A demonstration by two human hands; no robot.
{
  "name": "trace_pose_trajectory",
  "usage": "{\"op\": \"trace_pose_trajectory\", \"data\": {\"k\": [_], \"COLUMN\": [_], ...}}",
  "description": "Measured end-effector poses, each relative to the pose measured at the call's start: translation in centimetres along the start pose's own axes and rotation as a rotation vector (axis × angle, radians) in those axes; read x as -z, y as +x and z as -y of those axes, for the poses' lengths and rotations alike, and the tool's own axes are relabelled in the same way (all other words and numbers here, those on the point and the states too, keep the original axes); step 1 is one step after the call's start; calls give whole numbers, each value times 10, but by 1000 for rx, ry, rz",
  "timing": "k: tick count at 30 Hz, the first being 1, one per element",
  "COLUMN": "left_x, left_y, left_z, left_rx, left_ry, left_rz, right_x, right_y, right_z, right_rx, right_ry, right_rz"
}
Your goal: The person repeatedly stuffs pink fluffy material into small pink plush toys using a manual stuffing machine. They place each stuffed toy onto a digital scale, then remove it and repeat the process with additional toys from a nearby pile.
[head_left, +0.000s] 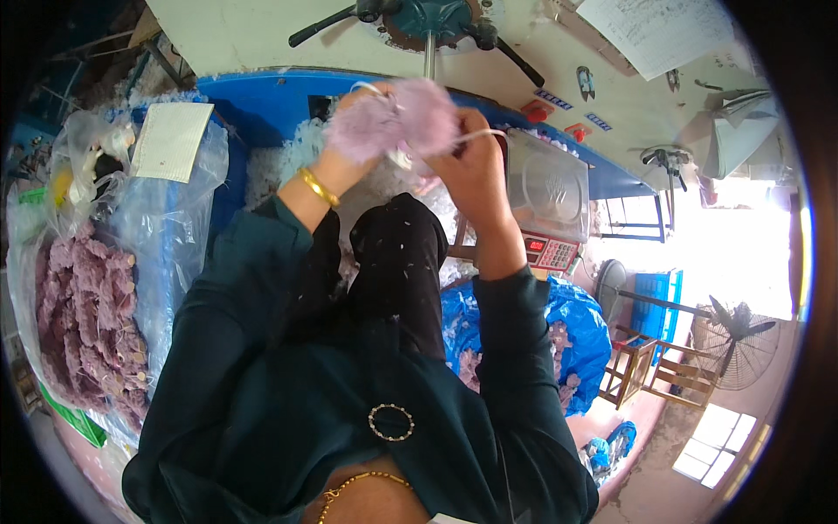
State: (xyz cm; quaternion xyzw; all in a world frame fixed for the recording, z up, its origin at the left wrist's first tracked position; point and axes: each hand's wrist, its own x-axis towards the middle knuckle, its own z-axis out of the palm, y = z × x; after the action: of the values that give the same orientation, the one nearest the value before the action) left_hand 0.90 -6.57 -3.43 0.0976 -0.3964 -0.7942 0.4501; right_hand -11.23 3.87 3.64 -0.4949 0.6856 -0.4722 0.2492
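Evidently the table (253,39) is the largest thing, its pale top cut off by the upper rim of the view; the green machine (428,19) with black handles on it is cut off there too. By the table's left front corner, a clear plastic bag (161,218) holds a heap of purple plush pieces (92,314), too tangled to tell apart. A blue bag (583,349) stands low on the right, partly hidden by the right sleeve, with more pinkish pieces inside. Between that bag and the table's front edge is a scale (552,251) with a red keypad panel, partly covered by the right forearm.

Held up before the table's blue front edge, just below the machine, is a fluffy lilac plush piece (428,118). Its long axis runs left to right, roughly along that edge, the right end slightly higher; blur leaves its front and back unclear. The left hand (349,168) grasps the left end, most of its fingers hidden behind the fluff. The right hand (476,162) has its fingers bent closed around the right end, fingertips blurred. Smallest, a thin pale strip (484,134) sticks out beside the right fingers.
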Motion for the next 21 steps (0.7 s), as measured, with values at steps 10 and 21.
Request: {"op": "trace_pose_trajectory", "data": {"k": [10, 21], "left_x": [10, 7], "left_y": [22, -30], "left_z": [-12, -23], "left_rx": [455, 276], "left_ry": [174, 494], "left_rz": [46, 219], "right_x": [-12, -5], "right_y": [95, 26], "right_z": [-24, -35], "right_rx": [311, 264], "right_ry": [-809, -86], "right_rz": [-371, -316]}}
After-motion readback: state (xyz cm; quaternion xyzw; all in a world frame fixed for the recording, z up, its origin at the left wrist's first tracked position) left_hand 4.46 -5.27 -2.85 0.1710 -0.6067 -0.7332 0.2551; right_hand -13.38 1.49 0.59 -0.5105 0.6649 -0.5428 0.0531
